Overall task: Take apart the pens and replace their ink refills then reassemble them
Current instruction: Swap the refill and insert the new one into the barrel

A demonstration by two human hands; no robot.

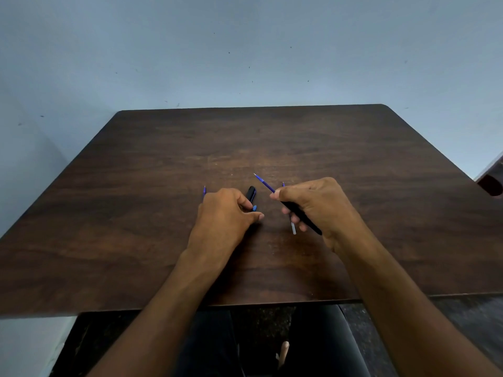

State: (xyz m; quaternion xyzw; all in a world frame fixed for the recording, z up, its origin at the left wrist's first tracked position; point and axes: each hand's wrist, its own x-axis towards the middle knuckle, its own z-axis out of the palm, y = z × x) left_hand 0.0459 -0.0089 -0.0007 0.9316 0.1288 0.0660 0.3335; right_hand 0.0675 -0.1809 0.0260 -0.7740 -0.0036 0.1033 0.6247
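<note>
My right hand is closed around a black pen barrel, and a blue refill sticks out of its front end, pointing up and to the left. A second refill lies on the table under that hand, only its pale rear end and blue tip showing. My left hand rests on the table with its fingers on a black pen cap that has a blue end piece. Behind my left hand, the tip of another blue refill peeks out.
The dark wooden table stands against a pale blue wall. A dark object sits past the table's right edge. My legs and the dark floor show below the front edge.
</note>
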